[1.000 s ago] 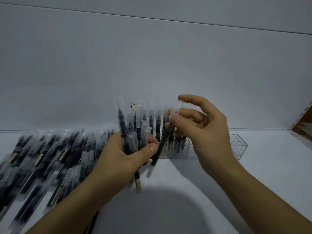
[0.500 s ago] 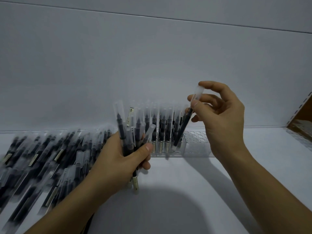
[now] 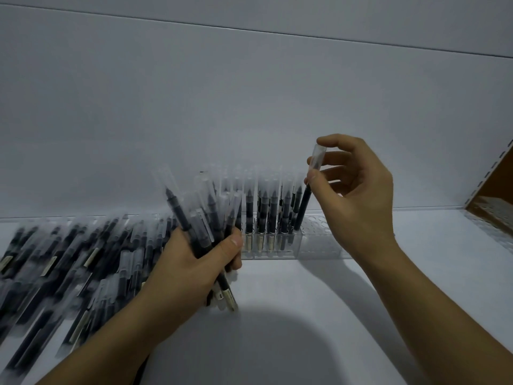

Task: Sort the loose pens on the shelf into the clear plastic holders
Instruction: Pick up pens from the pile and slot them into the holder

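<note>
My left hand (image 3: 194, 262) grips a bundle of black pens with clear caps (image 3: 205, 218), held upright above the shelf. My right hand (image 3: 352, 190) pinches a single black pen (image 3: 304, 201) by its clear cap, between thumb and fingers. That pen stands nearly upright, its lower end at the top of the clear plastic holder (image 3: 316, 245) against the back wall. Several pens (image 3: 266, 215) stand in the holder's left part. The holder's right holes show no pens. A blurred heap of loose pens (image 3: 69, 259) lies on the left of the shelf.
The white shelf surface (image 3: 305, 315) stretches in front of the holder, with the white back wall (image 3: 249, 107) close behind it. At the right edge stands a brown perforated side panel (image 3: 497, 190) with another clear holder (image 3: 494, 215) beside it.
My right hand has carried the single pen from the bundle rightward and up, then tipped it upright over the holder. My left hand has stayed in place with its bundle.
</note>
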A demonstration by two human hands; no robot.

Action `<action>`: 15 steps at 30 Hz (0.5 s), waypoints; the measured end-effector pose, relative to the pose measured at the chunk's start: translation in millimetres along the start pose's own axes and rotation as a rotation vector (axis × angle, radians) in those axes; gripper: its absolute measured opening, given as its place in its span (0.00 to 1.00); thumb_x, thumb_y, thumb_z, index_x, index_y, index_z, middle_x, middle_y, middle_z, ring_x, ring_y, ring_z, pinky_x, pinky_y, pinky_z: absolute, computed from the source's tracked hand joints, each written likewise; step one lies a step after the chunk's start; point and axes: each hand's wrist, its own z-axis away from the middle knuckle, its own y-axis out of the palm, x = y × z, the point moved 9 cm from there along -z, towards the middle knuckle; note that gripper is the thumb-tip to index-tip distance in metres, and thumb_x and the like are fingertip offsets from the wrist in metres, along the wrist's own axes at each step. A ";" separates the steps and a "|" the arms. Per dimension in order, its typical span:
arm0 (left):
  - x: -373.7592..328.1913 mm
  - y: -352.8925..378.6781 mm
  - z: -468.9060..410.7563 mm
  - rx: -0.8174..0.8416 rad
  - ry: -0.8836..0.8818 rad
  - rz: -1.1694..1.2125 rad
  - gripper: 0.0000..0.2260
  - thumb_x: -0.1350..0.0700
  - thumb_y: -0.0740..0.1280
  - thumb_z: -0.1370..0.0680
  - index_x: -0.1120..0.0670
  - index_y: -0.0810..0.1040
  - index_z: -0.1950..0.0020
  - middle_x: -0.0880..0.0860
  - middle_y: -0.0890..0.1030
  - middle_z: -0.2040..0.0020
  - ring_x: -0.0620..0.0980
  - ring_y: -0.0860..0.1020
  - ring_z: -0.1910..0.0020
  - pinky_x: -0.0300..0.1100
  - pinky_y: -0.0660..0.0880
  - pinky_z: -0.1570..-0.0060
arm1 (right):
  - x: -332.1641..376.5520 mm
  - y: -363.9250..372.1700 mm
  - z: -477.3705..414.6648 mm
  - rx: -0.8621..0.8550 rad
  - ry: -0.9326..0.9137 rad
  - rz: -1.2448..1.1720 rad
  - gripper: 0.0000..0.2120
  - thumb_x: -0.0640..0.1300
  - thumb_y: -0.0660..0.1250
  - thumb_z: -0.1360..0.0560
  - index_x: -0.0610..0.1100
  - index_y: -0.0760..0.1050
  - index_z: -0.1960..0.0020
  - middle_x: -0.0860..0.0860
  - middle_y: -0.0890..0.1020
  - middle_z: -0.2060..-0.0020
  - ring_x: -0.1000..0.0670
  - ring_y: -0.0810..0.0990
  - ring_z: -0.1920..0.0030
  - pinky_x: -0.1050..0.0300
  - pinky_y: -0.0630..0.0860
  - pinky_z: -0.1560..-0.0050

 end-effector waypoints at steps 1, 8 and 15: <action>-0.1 -0.9 -0.6 -0.006 0.004 0.013 0.15 0.44 0.68 0.28 0.56 0.81 0.59 0.54 0.82 0.66 0.58 0.79 0.65 0.49 0.77 0.65 | 0.4 1.0 0.1 0.008 -0.007 0.017 0.18 0.33 0.73 0.24 0.50 0.78 0.39 0.51 0.84 0.50 0.47 0.85 0.55 0.49 0.83 0.55; -6.0 -5.1 -1.5 -0.031 0.033 0.100 0.09 0.50 0.68 0.24 0.53 0.84 0.60 0.57 0.82 0.65 0.56 0.80 0.63 0.53 0.76 0.59 | 3.0 8.4 3.5 0.043 -0.048 0.147 0.18 0.35 0.74 0.26 0.49 0.79 0.41 0.56 0.82 0.54 0.52 0.83 0.57 0.65 0.79 0.60; -4.6 -7.7 -1.0 -0.083 0.020 0.108 0.09 0.48 0.67 0.28 0.51 0.82 0.64 0.57 0.83 0.65 0.59 0.81 0.63 0.56 0.79 0.58 | 1.5 18.2 6.8 0.106 -0.069 0.264 0.18 0.35 0.75 0.27 0.50 0.78 0.42 0.55 0.81 0.54 0.55 0.82 0.58 0.68 0.77 0.62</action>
